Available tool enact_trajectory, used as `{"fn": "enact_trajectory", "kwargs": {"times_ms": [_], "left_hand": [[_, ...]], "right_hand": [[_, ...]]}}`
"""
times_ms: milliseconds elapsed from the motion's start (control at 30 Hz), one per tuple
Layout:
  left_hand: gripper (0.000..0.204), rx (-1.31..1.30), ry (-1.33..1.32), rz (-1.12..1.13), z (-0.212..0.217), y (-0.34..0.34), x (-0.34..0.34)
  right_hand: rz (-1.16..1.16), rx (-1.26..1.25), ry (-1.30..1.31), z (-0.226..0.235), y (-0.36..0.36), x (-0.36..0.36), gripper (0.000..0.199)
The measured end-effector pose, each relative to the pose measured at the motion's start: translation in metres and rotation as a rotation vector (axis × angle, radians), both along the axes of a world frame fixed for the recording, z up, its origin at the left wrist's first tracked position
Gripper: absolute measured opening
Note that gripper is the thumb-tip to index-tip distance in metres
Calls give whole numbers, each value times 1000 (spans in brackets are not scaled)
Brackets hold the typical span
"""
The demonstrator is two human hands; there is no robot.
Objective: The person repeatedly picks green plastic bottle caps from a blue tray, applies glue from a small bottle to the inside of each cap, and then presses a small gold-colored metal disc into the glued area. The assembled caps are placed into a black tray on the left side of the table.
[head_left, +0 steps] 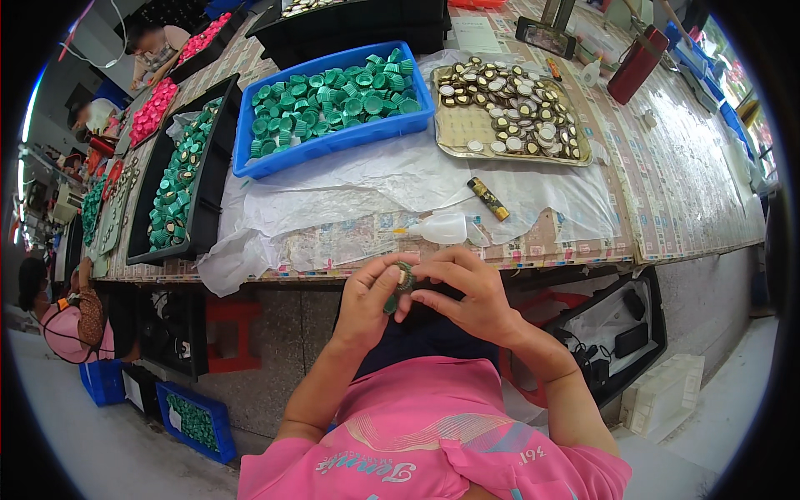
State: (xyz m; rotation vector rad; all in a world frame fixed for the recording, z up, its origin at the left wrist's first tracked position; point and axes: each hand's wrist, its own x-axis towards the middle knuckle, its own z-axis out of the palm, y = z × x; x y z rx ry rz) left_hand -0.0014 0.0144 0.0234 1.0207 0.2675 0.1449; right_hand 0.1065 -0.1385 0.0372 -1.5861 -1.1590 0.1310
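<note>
My left hand (363, 302) is closed over the table's near edge, pinching a green fluted cap (404, 275) with a pale round piece on its face. Below it, a second green cap (390, 305) shows under the left fingers. My right hand (473, 293) reaches in from the right, thumb and forefinger apart beside the cap; whether the fingertips touch it I cannot tell. On the table just beyond lies a white squeeze bottle (442, 227) with a thin yellowish tip. A black-and-gold cylinder (488, 198) rests behind it.
A blue tray (333, 143) of green fluted caps stands ahead, with a black tray (204, 221) of filled ones to its left. Dark-rimmed pale discs lie in a metal tray (462, 137) at right. Beyond are a red flask (637, 67) and a phone (546, 37). Several people sit at far left.
</note>
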Motion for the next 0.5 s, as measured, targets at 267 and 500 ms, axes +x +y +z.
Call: {"fn": "enact_trajectory", "kwargs": {"times_ms": [267,500], "left_hand": [[28,-225,-1,33,5,6,2],[23,-205,-54,91,-7,25,-3]], "right_hand": [[-22,-8,27,-4,-3,1,25],[10,1,29,-1,-3,0,16]]}}
